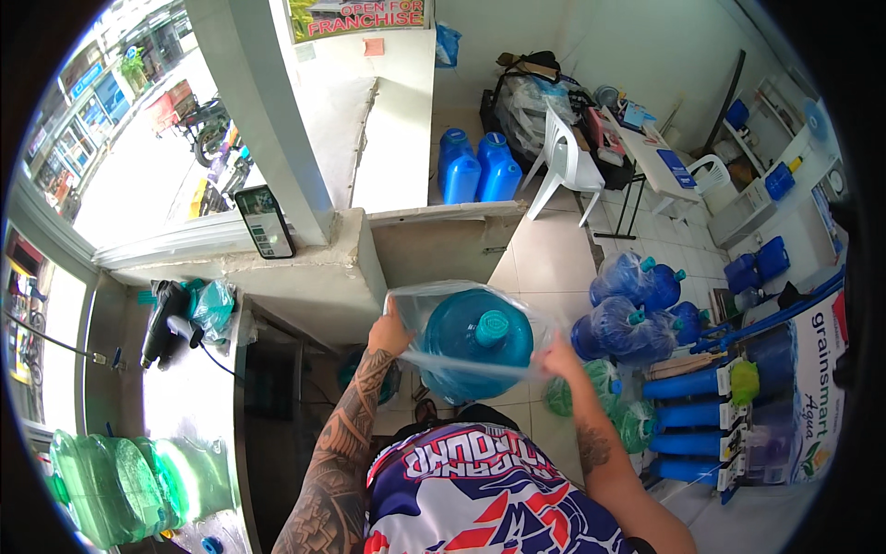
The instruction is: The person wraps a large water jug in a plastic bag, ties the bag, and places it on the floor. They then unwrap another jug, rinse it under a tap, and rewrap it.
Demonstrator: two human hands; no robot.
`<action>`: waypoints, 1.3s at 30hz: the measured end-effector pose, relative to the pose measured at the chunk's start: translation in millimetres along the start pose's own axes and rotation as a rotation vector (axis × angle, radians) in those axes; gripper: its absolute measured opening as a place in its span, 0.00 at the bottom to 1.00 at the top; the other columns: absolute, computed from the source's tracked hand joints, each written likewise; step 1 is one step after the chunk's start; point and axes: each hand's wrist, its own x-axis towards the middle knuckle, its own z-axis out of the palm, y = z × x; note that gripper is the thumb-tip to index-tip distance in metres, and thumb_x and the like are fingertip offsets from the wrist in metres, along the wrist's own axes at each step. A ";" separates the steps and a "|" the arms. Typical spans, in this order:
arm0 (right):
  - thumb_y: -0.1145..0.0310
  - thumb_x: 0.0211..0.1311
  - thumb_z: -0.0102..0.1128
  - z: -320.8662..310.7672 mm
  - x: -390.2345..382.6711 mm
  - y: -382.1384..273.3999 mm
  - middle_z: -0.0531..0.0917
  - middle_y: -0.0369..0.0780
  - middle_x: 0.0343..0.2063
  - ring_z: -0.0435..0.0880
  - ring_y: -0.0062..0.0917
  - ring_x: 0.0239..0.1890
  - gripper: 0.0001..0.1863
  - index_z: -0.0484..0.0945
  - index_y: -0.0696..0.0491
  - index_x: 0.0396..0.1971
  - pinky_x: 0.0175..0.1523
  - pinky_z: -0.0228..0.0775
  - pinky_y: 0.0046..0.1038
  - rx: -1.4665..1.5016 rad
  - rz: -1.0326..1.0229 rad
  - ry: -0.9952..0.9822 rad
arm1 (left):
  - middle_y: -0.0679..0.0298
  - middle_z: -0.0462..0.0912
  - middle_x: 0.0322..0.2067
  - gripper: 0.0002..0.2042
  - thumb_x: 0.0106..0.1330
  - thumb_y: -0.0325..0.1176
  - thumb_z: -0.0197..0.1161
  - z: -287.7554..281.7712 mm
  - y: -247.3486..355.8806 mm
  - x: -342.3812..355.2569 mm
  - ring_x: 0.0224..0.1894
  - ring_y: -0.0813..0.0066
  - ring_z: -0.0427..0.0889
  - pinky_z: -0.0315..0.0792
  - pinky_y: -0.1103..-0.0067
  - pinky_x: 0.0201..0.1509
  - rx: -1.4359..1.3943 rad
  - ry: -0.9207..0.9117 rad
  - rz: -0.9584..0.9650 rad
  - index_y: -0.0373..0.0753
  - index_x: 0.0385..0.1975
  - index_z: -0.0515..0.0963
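A large teal-blue round water jug (461, 328) with a capped neck (492, 327) stands upright right in front of me. A clear plastic bag (413, 312) is stretched wide around it, its rim forming a loop. My left hand (392, 330) is closed on the left side of that rim, and my right hand (556, 357) grips the right side. How far down the jug the plastic reaches, I cannot tell. Neither hand visibly touches the jug itself.
Plastic-wrapped blue jugs (614, 323) and green jugs (600, 388) crowd the floor at right, beside blue filter housings (688, 413). On the left counter lie a heat gun (164, 319) and green bottles (120, 480). A low wall (323, 263) with a phone (265, 222) stands ahead.
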 end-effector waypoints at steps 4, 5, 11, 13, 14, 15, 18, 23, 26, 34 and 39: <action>0.68 0.51 0.71 -36.2 37.7 9.9 0.80 0.48 0.45 0.85 0.37 0.25 0.53 0.43 0.52 0.72 0.25 0.78 0.33 0.713 -0.157 0.232 | 0.46 0.83 0.31 0.48 0.57 0.36 0.68 -21.0 4.9 5.8 0.33 0.47 0.84 0.77 0.60 0.40 -0.283 0.130 0.115 0.35 0.71 0.40; 0.67 0.50 0.72 -40.0 37.7 13.2 0.80 0.48 0.47 0.86 0.37 0.27 0.53 0.44 0.51 0.72 0.24 0.77 0.32 0.632 -0.151 0.258 | 0.47 0.83 0.31 0.48 0.57 0.35 0.68 -25.6 6.7 1.8 0.31 0.49 0.84 0.78 0.61 0.39 -0.327 0.077 0.091 0.35 0.71 0.39; 0.67 0.45 0.74 -41.2 -8.7 8.8 0.80 0.44 0.54 0.87 0.35 0.32 0.54 0.47 0.52 0.70 0.35 0.79 0.33 -0.195 -0.145 0.299 | 0.51 0.83 0.28 0.51 0.56 0.30 0.68 -48.9 21.9 -16.1 0.23 0.58 0.84 0.79 0.70 0.30 -0.322 0.022 0.123 0.34 0.72 0.34; 0.68 0.43 0.75 -49.5 -27.5 0.5 0.80 0.43 0.54 0.87 0.33 0.32 0.56 0.47 0.54 0.70 0.40 0.78 0.31 -0.335 -0.175 0.291 | 0.49 0.83 0.30 0.54 0.55 0.30 0.70 -57.5 21.8 -23.4 0.23 0.61 0.84 0.79 0.72 0.28 -0.366 -0.027 0.092 0.33 0.71 0.31; 0.67 0.41 0.75 -53.8 -34.2 -6.7 0.81 0.43 0.52 0.87 0.34 0.33 0.57 0.47 0.54 0.70 0.43 0.77 0.31 -0.410 -0.154 0.256 | 0.48 0.83 0.32 0.54 0.55 0.30 0.70 -62.1 23.9 -25.3 0.23 0.61 0.84 0.79 0.72 0.28 -0.355 -0.081 0.079 0.33 0.71 0.31; 0.66 0.40 0.76 -56.9 -39.0 -16.2 0.82 0.42 0.51 0.87 0.34 0.34 0.58 0.47 0.53 0.71 0.45 0.77 0.31 -0.483 -0.135 0.223 | 0.47 0.83 0.33 0.54 0.55 0.30 0.70 -67.6 27.1 -26.5 0.23 0.61 0.84 0.79 0.72 0.29 -0.329 -0.119 0.064 0.32 0.71 0.31; 0.61 0.37 0.78 -75.6 -51.6 -53.4 0.83 0.39 0.51 0.83 0.36 0.48 0.61 0.47 0.45 0.72 0.52 0.74 0.38 -0.615 -0.001 0.107 | 0.43 0.82 0.39 0.55 0.54 0.30 0.70 -86.3 43.8 -36.4 0.25 0.63 0.85 0.79 0.74 0.29 -0.275 -0.169 0.065 0.34 0.71 0.31; 0.62 0.43 0.76 -120.6 -102.0 -84.1 0.82 0.40 0.51 0.83 0.32 0.45 0.53 0.54 0.50 0.70 0.51 0.72 0.34 -0.149 -0.179 0.426 | 0.44 0.77 0.52 0.55 0.54 0.31 0.72 -115.7 60.9 -92.7 0.35 0.66 0.84 0.79 0.73 0.39 -0.352 0.373 0.294 0.41 0.73 0.33; 0.60 0.48 0.75 -125.6 -88.2 -71.6 0.76 0.42 0.57 0.79 0.31 0.49 0.50 0.55 0.52 0.70 0.54 0.67 0.33 0.120 -0.503 0.785 | 0.52 0.77 0.54 0.54 0.52 0.33 0.75 -114.2 40.9 -118.0 0.41 0.65 0.82 0.76 0.70 0.47 -0.664 0.426 0.245 0.43 0.73 0.39; 0.53 0.56 0.70 -40.7 49.1 -22.0 0.57 0.46 0.70 0.58 0.33 0.70 0.51 0.49 0.54 0.72 0.72 0.46 0.36 0.399 -0.890 0.167 | 0.43 0.30 0.73 0.71 0.43 0.47 0.81 17.7 2.9 -87.6 0.75 0.55 0.37 0.42 0.66 0.75 -0.639 0.116 0.157 0.36 0.71 0.22; 0.60 0.72 0.52 -6.0 98.5 -72.5 0.83 0.41 0.44 0.81 0.22 0.44 0.24 0.71 0.60 0.61 0.58 0.66 0.22 0.413 -0.774 -0.419 | 0.52 0.65 0.61 0.42 0.62 0.43 0.68 44.2 72.9 5.2 0.62 0.70 0.65 0.60 0.75 0.65 -1.076 0.212 0.193 0.34 0.69 0.50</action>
